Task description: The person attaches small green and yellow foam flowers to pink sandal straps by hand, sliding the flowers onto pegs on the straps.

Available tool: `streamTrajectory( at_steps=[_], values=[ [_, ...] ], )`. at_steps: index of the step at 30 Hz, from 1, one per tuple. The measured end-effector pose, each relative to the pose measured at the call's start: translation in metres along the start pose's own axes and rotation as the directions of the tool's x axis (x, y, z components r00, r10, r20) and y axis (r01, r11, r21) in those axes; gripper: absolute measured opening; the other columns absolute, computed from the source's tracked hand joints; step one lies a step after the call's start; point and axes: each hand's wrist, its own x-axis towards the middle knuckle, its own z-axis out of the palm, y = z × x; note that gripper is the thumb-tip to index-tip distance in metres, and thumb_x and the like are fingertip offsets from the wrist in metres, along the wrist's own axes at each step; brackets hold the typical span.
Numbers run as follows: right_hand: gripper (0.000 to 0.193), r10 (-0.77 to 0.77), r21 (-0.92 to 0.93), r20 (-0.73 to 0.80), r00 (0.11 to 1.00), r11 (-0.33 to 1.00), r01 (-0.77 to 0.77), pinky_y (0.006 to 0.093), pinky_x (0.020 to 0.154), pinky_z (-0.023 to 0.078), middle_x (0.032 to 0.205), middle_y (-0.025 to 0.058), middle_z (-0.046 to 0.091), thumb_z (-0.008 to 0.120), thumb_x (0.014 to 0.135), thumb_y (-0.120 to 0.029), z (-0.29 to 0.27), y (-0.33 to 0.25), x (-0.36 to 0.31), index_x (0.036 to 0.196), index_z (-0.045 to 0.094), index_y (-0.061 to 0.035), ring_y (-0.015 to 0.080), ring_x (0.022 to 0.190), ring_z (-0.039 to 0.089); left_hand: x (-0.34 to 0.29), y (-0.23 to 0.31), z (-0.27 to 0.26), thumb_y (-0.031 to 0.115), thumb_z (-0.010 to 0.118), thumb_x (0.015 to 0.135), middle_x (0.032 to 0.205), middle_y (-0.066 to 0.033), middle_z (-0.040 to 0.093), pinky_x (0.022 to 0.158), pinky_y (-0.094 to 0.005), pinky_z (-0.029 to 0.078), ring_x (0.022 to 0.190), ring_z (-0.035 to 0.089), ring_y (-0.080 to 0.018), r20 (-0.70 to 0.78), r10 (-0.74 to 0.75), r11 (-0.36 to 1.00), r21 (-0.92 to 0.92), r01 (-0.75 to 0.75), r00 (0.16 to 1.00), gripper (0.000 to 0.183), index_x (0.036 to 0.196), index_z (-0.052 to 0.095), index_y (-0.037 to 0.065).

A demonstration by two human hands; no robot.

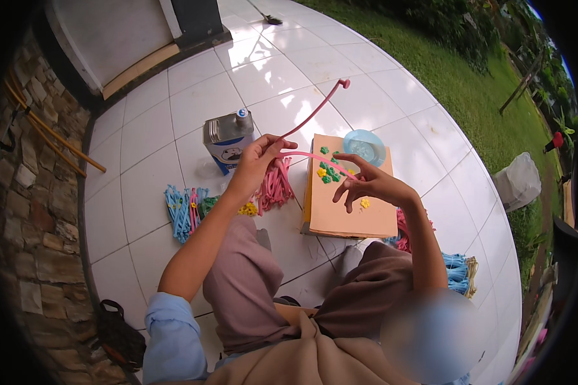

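One pink strip [311, 154] between the person's hands, left hand [263, 157] pinching it, reddish length [320, 110] from there toward two o'clock, right hand [377, 183] at the strip's four-o'clock end, its grip cannot be told, cardboard box [340, 216] below, blue bowl [359, 136] at right hand's twelve o'clock

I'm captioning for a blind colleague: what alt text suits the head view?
A person's left hand holds a pink strip running to the right hand, by a cardboard box topped with green and yellow flower shapes. A blue bowl sits at its far corner; bundled pink strips lie on white tiles.
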Motion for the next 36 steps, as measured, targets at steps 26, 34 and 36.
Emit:
streamTrajectory(
  at_steps=[26, 34, 36],
  values=[
    [0.057, -0.489, -0.762, -0.303, 0.818, 0.639, 0.1, 0.0384, 0.078, 0.04, 0.083, 0.009, 0.054, 0.064, 0.067, -0.002, -0.003, 0.1, 0.081, 0.117, 0.037, -0.0074, 0.0268, 0.086, 0.05, 0.008, -0.026, -0.019, 0.017, 0.038, 0.096, 0.094, -0.0001, 0.05, 0.054, -0.0173, 0.03, 0.063, 0.036, -0.0037, -0.129, -0.18, 0.978, -0.125, 0.164, 0.975, 0.015, 0.104, 0.046, 0.009],
    [0.059, -0.651, -0.658, -0.352, 0.672, 0.683, 0.317, 0.0307, 0.072, 0.044, 0.079, 0.0074, 0.047, 0.062, 0.069, 0.004, 0.036, 0.011, 0.045, 0.119, 0.032, -0.0058, 0.0202, 0.077, 0.051, 0.001, -0.013, 0.004, 0.023, 0.036, 0.093, 0.089, -0.0047, 0.052, 0.053, -0.0206, 0.03, 0.06, 0.037, -0.0068, -0.076, -0.211, 0.973, -0.115, 0.202, 0.974, 0.013, 0.095, 0.04, 0.011],
    [0.06, -0.577, -0.641, -0.341, 0.742, 0.72, 0.265, 0.0323, 0.071, 0.045, 0.079, 0.0086, 0.049, 0.062, 0.069, 0.003, 0.029, 0.025, 0.046, 0.119, 0.032, -0.0059, 0.022, 0.077, 0.052, 0.003, -0.015, 0.006, 0.024, 0.033, 0.095, 0.082, -0.0084, 0.058, 0.05, -0.018, 0.032, 0.055, 0.033, -0.004, -0.068, -0.172, 0.981, -0.101, 0.165, 0.983, 0.017, 0.094, 0.038, 0.009]
  ],
)
